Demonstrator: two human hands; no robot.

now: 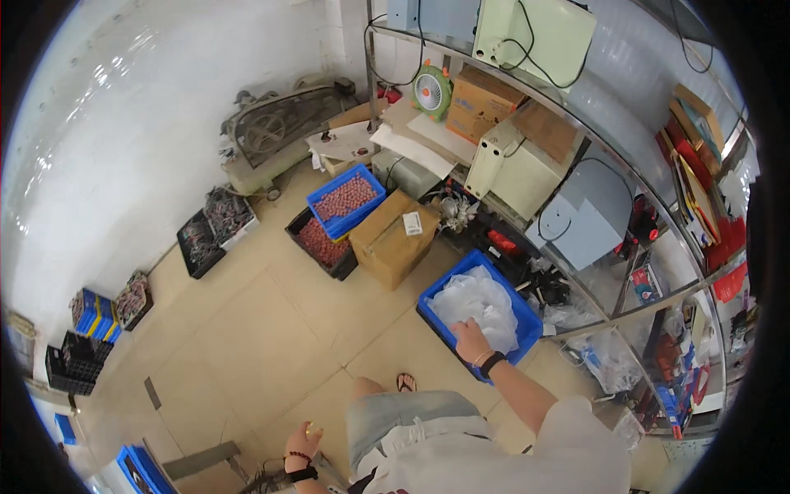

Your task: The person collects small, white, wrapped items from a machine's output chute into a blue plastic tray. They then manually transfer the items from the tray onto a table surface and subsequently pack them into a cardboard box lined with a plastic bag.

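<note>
1. The right hand (471,340) reaches out toward 2 o'clock and rests on the near rim of a blue plastic crate (527,317); its fingers curl over the edge beside the white plastic bags (476,303) that fill the crate. Whether it grips the rim or a fold of bag cannot be told.
2. The left hand (303,443) hangs low at 7 o'clock, fingers loosely curled around something small and pale yellow; the object is too small to make out.
3. The crate sits on the tiled floor (247,346) at about 3 o'clock from the picture's centre, just in front of a metal shelf rack (625,309).
4. Both wrists carry dark bands. One sandalled foot (406,382) shows below the crate's near corner; the person's other foot is hidden by their shorts.
5. The bags are thin, crumpled and translucent; the crate is rigid with straight walls.
6. At 12 o'clock from the crate lies a brown cardboard box (393,239) with a white label, and beyond it a second blue crate (346,199) and a black tray (322,244), both holding small reddish pieces too fine to identify.
7. The rack's shelves hold pale boxy machines, cartons and a small green fan (432,90).
</note>
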